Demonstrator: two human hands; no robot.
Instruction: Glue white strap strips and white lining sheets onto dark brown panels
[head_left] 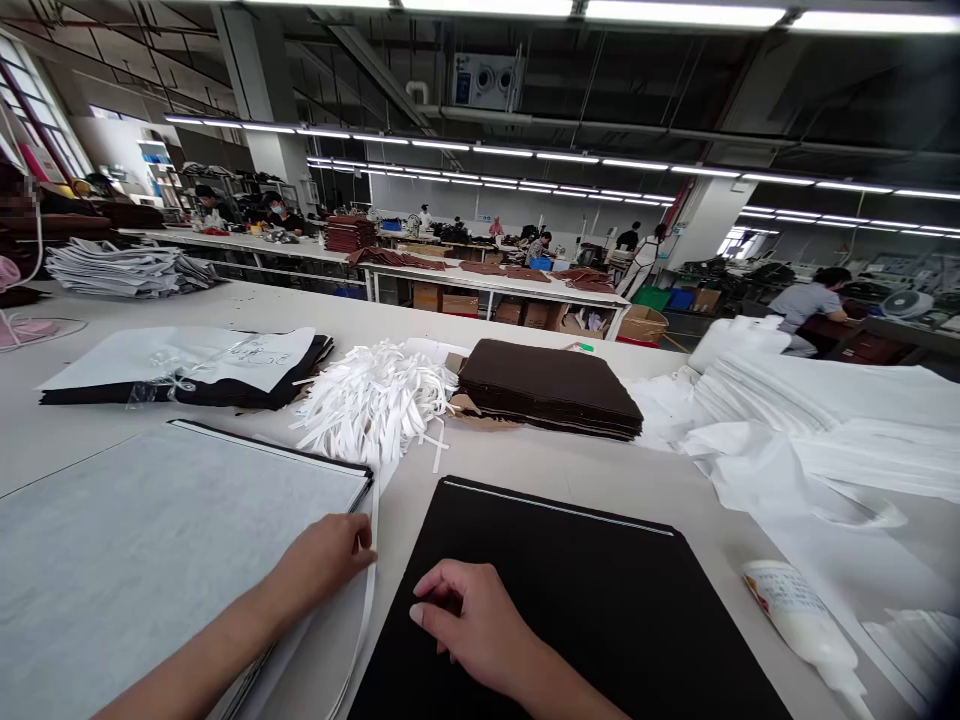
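My left hand (324,556) is closed in a pinch on a thin white strip (369,590) that runs down the table between a grey-white sheet (150,550) and a black panel (570,600). My right hand (469,620) rests on the near left part of the black panel, fingers curled and pressing its surface. A white line runs along the panel's far edge. A loose heap of white strips (375,400) lies just beyond both hands.
A stack of dark brown panels (551,385) sits behind the black panel. White folded fabric (810,420) spreads at the right, with a white glue bottle (802,620) lying near it. A black stack under paper (187,375) lies at the left. Other people work at far tables.
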